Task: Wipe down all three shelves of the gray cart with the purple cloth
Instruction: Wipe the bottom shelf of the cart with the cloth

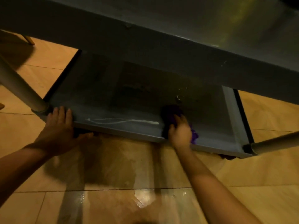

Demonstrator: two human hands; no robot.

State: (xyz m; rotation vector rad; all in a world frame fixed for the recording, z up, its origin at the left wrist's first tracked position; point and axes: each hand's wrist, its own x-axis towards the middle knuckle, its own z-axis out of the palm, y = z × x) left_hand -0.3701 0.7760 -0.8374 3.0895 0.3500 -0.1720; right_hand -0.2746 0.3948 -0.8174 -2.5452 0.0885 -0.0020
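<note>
The gray cart fills the upper view. Its bottom shelf (113,110) lies low near the floor, under a higher shelf (161,38) that overhangs it. My right hand (180,131) presses the bunched purple cloth (171,113) onto the bottom shelf near its front edge, right of centre. My left hand (59,125) grips the shelf's front left corner, fingers on top and thumb under the rim. A pale wet streak (124,121) runs along the front of the shelf between my hands.
Round metal cart legs stand at the front left (21,88) and front right (275,143) corners. The tan tiled floor (113,175) in front of the cart has wet patches. A wooden furniture leg (30,40) shows at the far left.
</note>
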